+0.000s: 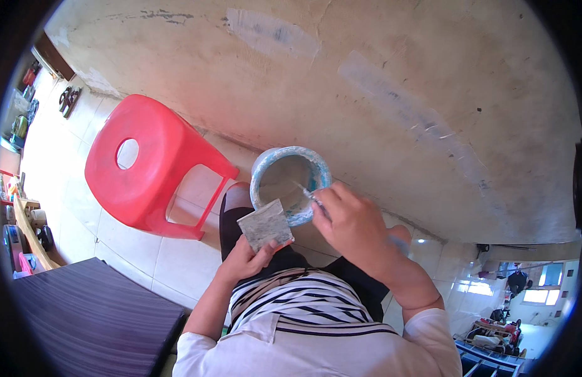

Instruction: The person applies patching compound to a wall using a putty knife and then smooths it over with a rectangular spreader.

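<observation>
A round bucket (pixel 259 176) with a blue, white-crusted rim stands between my legs at the wall's base, grayish material inside. My left hand (pixel 253 257) grips a square, gray, plaster-smeared plate (pixel 262 223) with a bit of orange at its lower edge, held at the bucket's near left rim. My right hand (pixel 341 217) is closed on a slim, crusted tool (pixel 307 191) that points into the bucket; its far end is hard to make out.
A beige wall (pixel 404 56) with pale patches rises ahead. A red plastic stool (pixel 146 188) stands at my left on the tiled floor. A dark padded surface (pixel 90 314) fills the lower left. Sandals (pixel 68 100) lie far left; household items (pixel 504 333) crowd the lower right.
</observation>
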Motion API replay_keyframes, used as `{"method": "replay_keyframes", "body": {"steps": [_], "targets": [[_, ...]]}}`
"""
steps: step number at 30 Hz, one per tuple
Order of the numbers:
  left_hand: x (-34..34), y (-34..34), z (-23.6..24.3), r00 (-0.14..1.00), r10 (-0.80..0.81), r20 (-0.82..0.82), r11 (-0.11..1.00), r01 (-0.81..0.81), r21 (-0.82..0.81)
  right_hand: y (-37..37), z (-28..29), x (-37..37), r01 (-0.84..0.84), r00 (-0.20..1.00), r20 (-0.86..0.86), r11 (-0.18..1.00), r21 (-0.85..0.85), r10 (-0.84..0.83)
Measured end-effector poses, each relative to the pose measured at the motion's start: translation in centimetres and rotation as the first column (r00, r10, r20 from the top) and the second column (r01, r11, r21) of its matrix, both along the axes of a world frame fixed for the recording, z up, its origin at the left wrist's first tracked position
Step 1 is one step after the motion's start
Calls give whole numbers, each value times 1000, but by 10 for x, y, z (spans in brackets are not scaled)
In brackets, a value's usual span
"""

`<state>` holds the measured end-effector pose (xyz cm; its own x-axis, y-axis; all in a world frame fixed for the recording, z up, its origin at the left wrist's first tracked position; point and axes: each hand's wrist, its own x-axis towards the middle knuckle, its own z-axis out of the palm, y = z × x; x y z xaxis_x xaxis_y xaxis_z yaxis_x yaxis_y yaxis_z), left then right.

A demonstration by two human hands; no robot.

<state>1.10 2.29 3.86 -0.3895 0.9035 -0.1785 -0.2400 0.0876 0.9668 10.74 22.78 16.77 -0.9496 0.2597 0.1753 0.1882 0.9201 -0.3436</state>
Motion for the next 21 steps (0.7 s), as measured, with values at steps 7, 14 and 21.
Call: {"method": "replay_keyframes", "body": {"steps": [7, 14, 21], "targets": [[-2, 2, -1, 1000, -1, -26, 999, 2, 40, -3, -11, -9, 1, 1000, 9, 988, -154, 1], [-8, -1, -8, 978, -54, -201, 997, 63, 40, 12, -12, -29, 39, 998, -35, 903, -427, -60], [-6, -1, -5, 996, -18, -85, 996, 10, -91, 35, -14, -15, 173, 979, 48, 684, -709, -199]]}}
